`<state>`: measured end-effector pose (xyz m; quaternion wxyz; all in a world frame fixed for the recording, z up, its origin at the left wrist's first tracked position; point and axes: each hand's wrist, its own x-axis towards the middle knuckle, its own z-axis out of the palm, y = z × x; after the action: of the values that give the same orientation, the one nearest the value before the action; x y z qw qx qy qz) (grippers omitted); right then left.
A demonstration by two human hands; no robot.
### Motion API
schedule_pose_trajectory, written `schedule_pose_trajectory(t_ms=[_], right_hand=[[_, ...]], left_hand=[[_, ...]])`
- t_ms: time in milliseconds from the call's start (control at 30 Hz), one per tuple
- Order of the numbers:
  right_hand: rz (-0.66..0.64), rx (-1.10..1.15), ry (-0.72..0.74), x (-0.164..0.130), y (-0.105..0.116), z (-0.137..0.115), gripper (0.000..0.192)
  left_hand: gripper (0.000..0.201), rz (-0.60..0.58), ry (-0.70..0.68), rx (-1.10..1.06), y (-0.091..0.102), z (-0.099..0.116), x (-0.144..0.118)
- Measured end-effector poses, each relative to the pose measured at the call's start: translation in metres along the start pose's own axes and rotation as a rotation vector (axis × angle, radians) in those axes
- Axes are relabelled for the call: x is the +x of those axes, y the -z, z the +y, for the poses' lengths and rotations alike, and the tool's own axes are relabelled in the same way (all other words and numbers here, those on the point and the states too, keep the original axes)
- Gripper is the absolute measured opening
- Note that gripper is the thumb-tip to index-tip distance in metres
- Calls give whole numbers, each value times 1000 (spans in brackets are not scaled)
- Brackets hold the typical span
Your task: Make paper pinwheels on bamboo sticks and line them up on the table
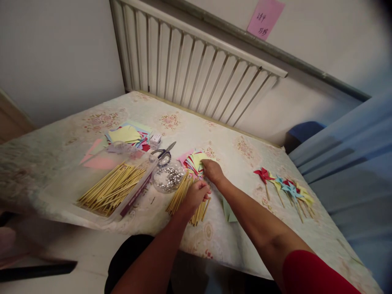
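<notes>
On the counter (245,163), which is covered with a floral cloth, the right hand (212,171) lies palm-down on a small fanned stack of coloured paper squares (196,161), its fingers curled at the near edge of the top yellow-green sheet; whether it has already pinched a sheet cannot be told from here. The left hand (196,195) rests just beside it, loosely closed over the loose bundle of wooden sticks (183,196) lying in front of the person, and it seems to grip one or more of them, though the fingertips are hidden.

The paper looks thin, light and limp, so it would crease easily and the sheets would tend to slide over one another; a corner or free edge seems the best place to lift a single one. The sticks appear stiff, light and slender, likely to roll, and are best taken near the middle.

Just beyond the sticks sits a round clear dish of metal pins (168,179), with scissors (163,153) behind it. To the left stands a clear plastic tray of more sticks (113,188), and farther back a second pile of coloured paper (128,134). Well to the right lies a row of finished paper pinwheels (284,188).
</notes>
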<state>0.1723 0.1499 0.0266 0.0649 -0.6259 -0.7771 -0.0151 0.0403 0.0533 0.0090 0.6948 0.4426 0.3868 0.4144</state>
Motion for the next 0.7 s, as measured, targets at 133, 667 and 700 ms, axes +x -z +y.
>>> schedule_pose_trajectory(t_ms=[133, 667, 700], right_hand=[[162, 235, -141, 6, -1, 9, 33], [637, 987, -466, -13, 56, 43, 33], [625, 1085, -481, -21, 61, 42, 30]], left_hand=[[14, 11, 6, 10, 1, -1, 0], [26, 75, -23, -119, 1, 9, -2], [28, 88, -19, -122, 1, 9, -1]])
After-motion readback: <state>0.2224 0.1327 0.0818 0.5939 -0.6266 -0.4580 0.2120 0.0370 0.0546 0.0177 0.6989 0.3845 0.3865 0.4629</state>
